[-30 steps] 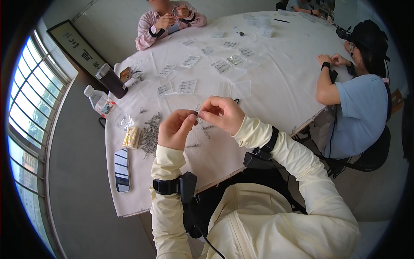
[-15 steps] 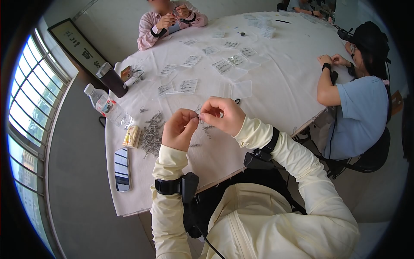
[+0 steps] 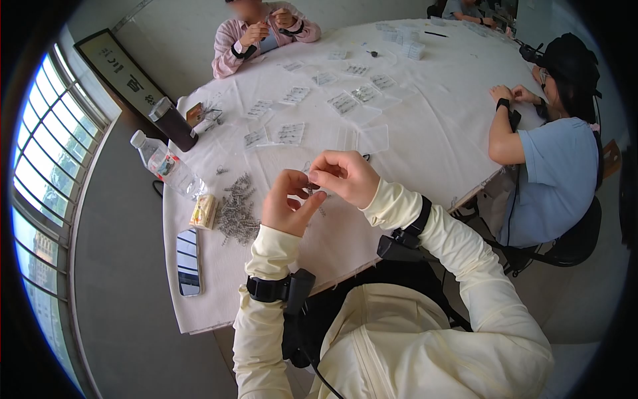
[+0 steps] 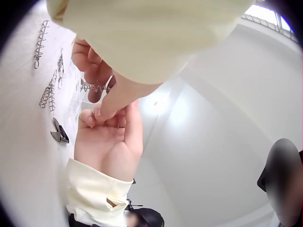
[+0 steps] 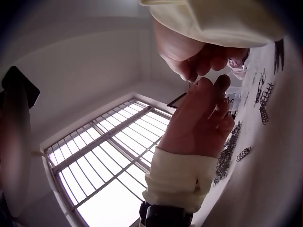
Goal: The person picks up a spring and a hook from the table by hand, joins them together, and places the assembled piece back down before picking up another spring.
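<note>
My left hand (image 3: 287,205) is raised over the near part of the table, thumb and fingers holding a thin metal wire spring (image 4: 89,88). My right hand (image 3: 350,177) meets it from the right, with thumb and forefinger pinched at the spring's upper end; the fingertips largely hide that end. Left of the hands lies a heap of similar wire springs (image 3: 234,211). A few loose springs (image 4: 41,45) are spread on the cloth beneath the hands, and close to them sits a small dark clip-like thing (image 4: 60,131).
A phone (image 3: 189,263), a tissue pack (image 3: 203,211), a plastic bottle (image 3: 166,166) and a dark thermos (image 3: 174,126) line the left edge. Clear plastic boxes (image 3: 372,138) and trays of small parts (image 3: 290,133) lie beyond. Other people sit around the white-clothed table (image 3: 438,133).
My left hand has shifted right and its thumb has spread away from the fingers, with the spring now showing between them. My right hand has hardly moved.
</note>
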### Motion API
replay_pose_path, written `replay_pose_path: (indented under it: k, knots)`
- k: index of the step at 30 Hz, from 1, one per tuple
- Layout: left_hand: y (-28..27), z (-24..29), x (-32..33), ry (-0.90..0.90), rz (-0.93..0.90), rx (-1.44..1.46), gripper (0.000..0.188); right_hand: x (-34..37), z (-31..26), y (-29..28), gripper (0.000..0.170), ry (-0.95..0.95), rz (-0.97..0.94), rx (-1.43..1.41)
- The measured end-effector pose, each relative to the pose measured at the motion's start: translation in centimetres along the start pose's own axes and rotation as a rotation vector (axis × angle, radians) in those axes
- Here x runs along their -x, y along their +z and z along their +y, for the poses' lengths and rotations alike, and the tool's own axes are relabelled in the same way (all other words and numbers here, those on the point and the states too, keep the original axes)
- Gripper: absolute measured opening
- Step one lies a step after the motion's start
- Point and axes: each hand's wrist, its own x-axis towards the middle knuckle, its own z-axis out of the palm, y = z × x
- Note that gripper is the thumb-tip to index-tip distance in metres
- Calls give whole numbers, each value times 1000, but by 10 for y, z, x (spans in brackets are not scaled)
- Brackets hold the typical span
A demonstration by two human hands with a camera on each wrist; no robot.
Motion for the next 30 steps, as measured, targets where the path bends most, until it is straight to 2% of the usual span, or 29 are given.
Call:
replay_pose_path:
  k: [3, 5, 12, 17, 23, 30]
  knots:
    - [1, -3, 0, 37, 0, 9, 29, 0, 0, 0, 18, 39, -16, -94]
    - [0, 0, 0, -10, 2, 64, 29, 1, 0, 0, 18, 45, -19, -123]
    - [-3, 4, 1, 17, -1, 89, 29, -1, 2, -4, 18, 36, -3, -96]
    - [-3, 9, 3, 31, -29, 339, 16, 0, -3, -5, 16, 58, -21, -96]
    - [-6, 10, 1, -57, -75, 324, 11, 1, 1, -6, 14, 51, -85, -116]
    - [-4, 9, 1, -2, -82, 356, 10, 0, 0, -6, 14, 57, -95, -101]
